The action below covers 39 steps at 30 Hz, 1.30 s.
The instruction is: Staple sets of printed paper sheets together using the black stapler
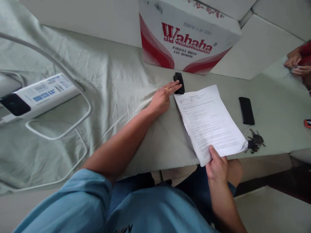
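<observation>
My right hand (217, 165) pinches the near edge of several printed paper sheets (206, 121), thumb on top and fingers underneath. The sheets slant across the cloth-covered surface, their near right corner curling up. Beyond their top left corner stands a small black object, apparently a stapler (179, 83). My left hand (161, 100), with a ring on one finger, reaches to it, and the outstretched fingertips rest against its left side. The thumb is not clearly visible. The sheets' top edge meets the near end of the black object; whether a corner is inside it I cannot tell.
A Wahaha water carton (187, 48) stands at the back. A black phone (246, 110) and a bunch of keys (255, 141) lie right of the sheets. At left are a white box-shaped device (52, 89) and a white cable (87, 105). Another person's hands (297, 63) show far right.
</observation>
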Tool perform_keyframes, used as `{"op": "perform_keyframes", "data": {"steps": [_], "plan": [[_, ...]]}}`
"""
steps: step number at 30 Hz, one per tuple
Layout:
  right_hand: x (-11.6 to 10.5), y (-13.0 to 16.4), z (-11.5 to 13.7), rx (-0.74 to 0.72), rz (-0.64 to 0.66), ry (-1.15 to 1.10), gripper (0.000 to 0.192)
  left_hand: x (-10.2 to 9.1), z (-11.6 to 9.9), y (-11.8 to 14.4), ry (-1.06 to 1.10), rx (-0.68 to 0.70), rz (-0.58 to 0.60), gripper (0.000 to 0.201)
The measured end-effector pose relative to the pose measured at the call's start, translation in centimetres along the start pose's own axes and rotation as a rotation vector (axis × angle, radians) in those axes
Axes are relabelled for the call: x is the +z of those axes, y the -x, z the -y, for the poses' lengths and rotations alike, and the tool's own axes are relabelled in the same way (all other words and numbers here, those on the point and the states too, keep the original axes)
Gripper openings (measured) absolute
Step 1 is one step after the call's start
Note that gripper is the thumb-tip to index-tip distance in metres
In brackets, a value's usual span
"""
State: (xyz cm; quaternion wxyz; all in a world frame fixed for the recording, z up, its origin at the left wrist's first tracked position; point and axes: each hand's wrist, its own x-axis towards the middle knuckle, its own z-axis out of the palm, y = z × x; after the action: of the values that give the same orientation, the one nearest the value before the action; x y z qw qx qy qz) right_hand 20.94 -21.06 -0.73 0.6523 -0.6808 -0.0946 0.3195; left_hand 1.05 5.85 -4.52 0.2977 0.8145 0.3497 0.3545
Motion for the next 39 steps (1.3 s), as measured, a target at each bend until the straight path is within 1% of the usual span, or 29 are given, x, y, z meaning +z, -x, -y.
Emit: {"op": "perform_keyframes", "data": {"steps": [2, 6, 11, 16, 18, 21, 23, 26, 29, 31, 32, 33, 35, 36, 37, 39], "plan": [[0.3, 0.3, -0.4, -0.003, -0.003, 0.003, 0.065, -0.2, -0.7, 0.2, -0.022, -0.046, 0.032, 0.074], [0.7, 0.9, -1.0, 0.003, -0.010, 0.001, 0.063, -0.3, -2.5, 0.7, -0.154, -0.141, 0.065, 0.084], [0.6, 1.2, -1.1, 0.006, 0.003, 0.011, 0.065, -0.3, -3.9, 1.1, -0.257, -0.182, 0.069, 0.080], [0.8, 1.1, -0.7, 0.008, -0.012, -0.006, 0.066, -0.4, -4.7, 1.3, -0.318, -0.216, 0.102, 0.079], [0.8, 1.0, -0.6, 0.056, -0.012, -0.023, 0.069, -0.4, -4.9, 1.3, -0.338, -0.225, 0.112, 0.079], [0.5, 1.1, -0.4, 0.131, 0.036, -0.025, 0.071, -0.2, -4.9, 1.3, -0.341, -0.234, 0.111, 0.081], [0.1, 1.4, -0.3, 0.126, 0.051, -0.024, 0.071, -0.1, -4.7, 1.4, -0.316, -0.227, 0.112, 0.082], [-0.9, 2.4, -0.4, 0.090, 0.022, -0.031, 0.071, 0.2, -4.3, 1.7, -0.241, -0.215, 0.095, 0.078], [-1.9, 3.7, -0.9, 0.081, -0.035, -0.038, 0.070, 0.2, -4.9, 2.7, -0.070, -0.255, -0.003, 0.072], [-2.2, 4.6, -1.4, 0.075, -0.060, -0.056, 0.071, -0.1, -5.9, 4.1, 0.152, -0.313, -0.089, 0.065], [-2.2, 5.0, -1.7, 0.076, -0.063, -0.067, 0.072, -0.2, -6.6, 4.9, 0.307, -0.362, -0.114, 0.059], [-2.1, 5.5, -2.1, 0.083, -0.060, -0.076, 0.072, -0.3, -7.3, 5.7, 0.508, -0.418, -0.090, 0.057], [-1.5, 6.5, -2.8, 0.114, -0.043, -0.083, 0.073, -0.4, -8.3, 7.4, 0.957, -0.511, -0.012, 0.063], [-1.1, 7.1, -3.2, 0.137, -0.029, -0.082, 0.073, -0.4, -8.6, 8.1, 1.114, -0.538, 0.020, 0.065], [-0.7, 7.6, -3.5, 0.160, -0.011, -0.076, 0.073, -0.3, -8.7, 8.7, 1.233, -0.565, 0.041, 0.062], [-0.1, 8.6, -4.1, 0.197, 0.048, -0.052, 0.074, -0.1, -8.4, 9.5, 1.363, -0.624, 0.049, 0.052]]}}
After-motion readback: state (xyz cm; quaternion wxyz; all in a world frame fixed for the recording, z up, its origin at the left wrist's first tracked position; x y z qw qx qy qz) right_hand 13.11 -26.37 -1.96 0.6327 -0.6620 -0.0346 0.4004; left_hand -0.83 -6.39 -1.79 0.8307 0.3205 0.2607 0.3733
